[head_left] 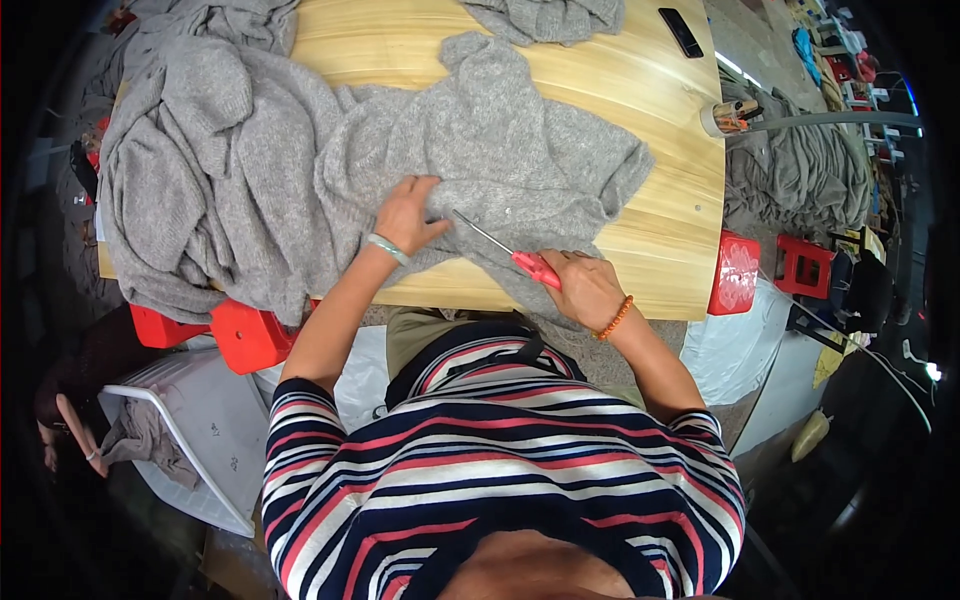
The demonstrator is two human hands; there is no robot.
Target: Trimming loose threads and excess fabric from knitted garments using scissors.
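Observation:
A grey knitted garment lies spread over the wooden table in front of me. My left hand rests flat on its near part, fingers apart and holding nothing. In my right hand, closed around the handle, is a red-handled tool with a thin metal shaft. The shaft points up and left over the knit, its tip close to my left thumb. I cannot make out the shape of the tip. More grey knitwear is heaped at the left, against the garment.
The wooden table carries a phone, a cup of tools and another grey knit. Red stools stand by its edges. At lower left, another person's hand is by a white bin holding grey cloth.

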